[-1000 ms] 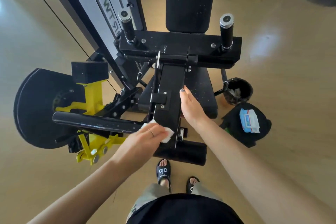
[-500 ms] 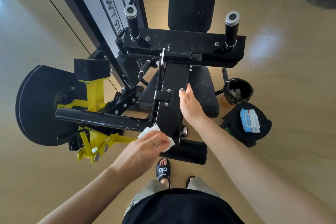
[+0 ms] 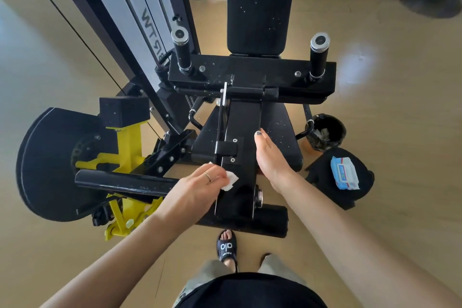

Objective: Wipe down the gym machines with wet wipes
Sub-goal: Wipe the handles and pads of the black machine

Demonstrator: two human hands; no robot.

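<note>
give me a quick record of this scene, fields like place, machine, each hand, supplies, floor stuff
place: gym room with a tan floor
machine: black leg machine with yellow lever parts
left hand: left hand presses a white wipe against the left side of the black centre arm
right hand: right hand rests along the arm's right edge, fingers straight
supplies: blue pack of wipes lying on a black bag
floor stuff: small black bin with crumpled waste inside, beside the seat

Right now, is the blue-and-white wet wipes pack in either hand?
No, the blue-and-white wet wipes pack lies on a black bag on the floor.
</note>
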